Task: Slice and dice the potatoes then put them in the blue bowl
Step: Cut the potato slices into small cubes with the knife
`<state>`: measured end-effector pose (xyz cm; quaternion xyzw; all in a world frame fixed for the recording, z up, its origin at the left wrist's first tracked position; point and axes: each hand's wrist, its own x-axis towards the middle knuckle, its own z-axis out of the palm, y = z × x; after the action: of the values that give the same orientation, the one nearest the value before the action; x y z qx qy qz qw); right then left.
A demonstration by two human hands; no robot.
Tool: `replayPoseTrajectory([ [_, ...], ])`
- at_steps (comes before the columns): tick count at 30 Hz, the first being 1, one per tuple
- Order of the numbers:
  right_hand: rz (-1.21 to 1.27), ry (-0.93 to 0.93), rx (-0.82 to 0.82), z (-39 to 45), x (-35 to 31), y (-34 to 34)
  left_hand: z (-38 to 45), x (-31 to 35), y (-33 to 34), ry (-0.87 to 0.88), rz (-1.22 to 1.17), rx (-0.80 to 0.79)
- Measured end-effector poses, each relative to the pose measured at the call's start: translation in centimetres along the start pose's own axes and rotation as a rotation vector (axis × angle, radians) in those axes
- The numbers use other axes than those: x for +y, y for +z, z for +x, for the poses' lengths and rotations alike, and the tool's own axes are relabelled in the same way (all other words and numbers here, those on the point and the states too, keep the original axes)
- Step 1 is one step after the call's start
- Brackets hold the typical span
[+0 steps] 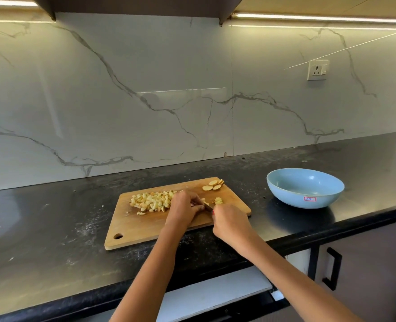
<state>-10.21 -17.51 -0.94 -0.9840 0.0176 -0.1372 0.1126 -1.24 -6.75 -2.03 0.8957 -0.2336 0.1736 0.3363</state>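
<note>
A wooden cutting board (136,228) lies on the black counter. A heap of diced potato (151,201) covers its far left part, and a few round potato slices (213,185) sit at its far right corner. My left hand (184,209) rests curled on the board over potato pieces that it mostly hides. My right hand (230,223) grips a knife (208,207) whose blade shows between the two hands. A small pile of cut bits (218,201) lies just beyond the knife. The blue bowl (305,190) stands to the right of the board and looks empty.
The black counter (52,240) runs along a marble-look wall with a socket (317,70) at the upper right. A cabinet door with a black handle (331,268) is below the counter on the right. A pale pulled-out drawer (215,296) shows under the counter edge.
</note>
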Motion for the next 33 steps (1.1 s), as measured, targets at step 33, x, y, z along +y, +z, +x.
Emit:
replayPoseTrajectory([
  [33, -0.240, -0.259, 0.260, 0.5, 3.6, 0.5, 0.6, -1.1, 1.2, 0.242, 0.065, 0.086],
])
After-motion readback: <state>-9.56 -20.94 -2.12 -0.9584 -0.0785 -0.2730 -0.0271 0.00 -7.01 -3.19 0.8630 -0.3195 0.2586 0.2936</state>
